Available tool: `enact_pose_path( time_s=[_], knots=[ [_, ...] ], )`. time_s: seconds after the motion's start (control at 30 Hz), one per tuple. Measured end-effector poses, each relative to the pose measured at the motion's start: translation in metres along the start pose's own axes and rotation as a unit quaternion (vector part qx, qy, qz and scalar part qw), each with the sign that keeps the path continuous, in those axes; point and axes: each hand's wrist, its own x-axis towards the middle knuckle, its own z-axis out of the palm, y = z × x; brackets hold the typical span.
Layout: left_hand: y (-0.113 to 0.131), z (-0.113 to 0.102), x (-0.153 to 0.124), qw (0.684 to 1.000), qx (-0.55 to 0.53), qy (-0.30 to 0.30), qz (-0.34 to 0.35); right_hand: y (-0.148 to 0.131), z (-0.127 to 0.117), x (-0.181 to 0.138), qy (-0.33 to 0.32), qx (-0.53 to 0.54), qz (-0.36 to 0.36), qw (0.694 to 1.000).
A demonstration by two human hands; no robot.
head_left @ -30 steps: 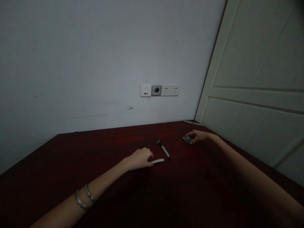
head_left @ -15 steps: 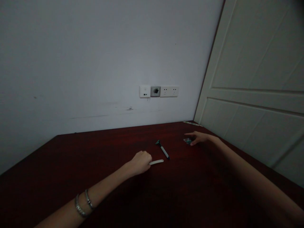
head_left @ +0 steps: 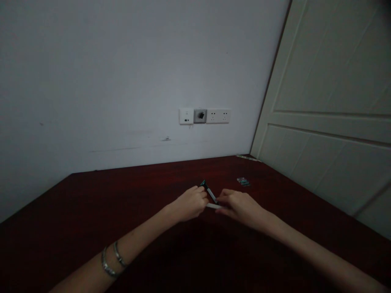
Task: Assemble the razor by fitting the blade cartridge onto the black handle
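Observation:
My left hand [head_left: 192, 203] is closed around a slim white handle [head_left: 213, 206], whose other end is hidden in the fist. From the right, my right hand [head_left: 240, 205] has its thumb and fingers closed at the free tip of that handle. Just behind the two hands a razor [head_left: 211, 194] with a dark green head and a grey-and-black handle lies slantwise on the dark red table [head_left: 146, 179]. The lower end of the razor is close to my right fingertips; I cannot tell whether they touch it.
A small clear plastic packet [head_left: 243, 181] with greenish bits lies at the back right of the table. The wall carries sockets [head_left: 218, 116] above the back edge. A pale panelled door [head_left: 320, 134] borders the right side, with a thin printed strip [head_left: 249, 158] in the corner.
My right hand has left the plastic packet and come left and nearer, to the tip of the white handle. My left hand has shifted slightly right with the handle, closer to the razor.

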Motion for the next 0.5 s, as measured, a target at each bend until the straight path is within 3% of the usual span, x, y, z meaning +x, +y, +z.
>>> enact_pose_path(
  time_s=[0.13, 0.27, 0.37, 0.5],
  knots=[
    [0.003, 0.0, 0.014, 1.0, 0.019, 0.011, 0.017, -0.002, 0.012, -0.009, 0.01, -0.073, 0.01, 0.997],
    [0.004, -0.002, 0.029, 0.999, 0.034, 0.016, 0.018, 0.011, 0.015, -0.013, 0.043, -0.062, 0.014, 0.997],
    [0.004, -0.006, 0.04, 0.997, 0.056, 0.05, -0.011, 0.034, 0.013, -0.014, 0.082, -0.031, 0.044, 0.995],
    [0.001, -0.003, 0.042, 0.994, 0.042, 0.076, -0.072, 0.088, 0.009, -0.02, 0.145, 0.011, 0.134, 0.98]
  ],
)
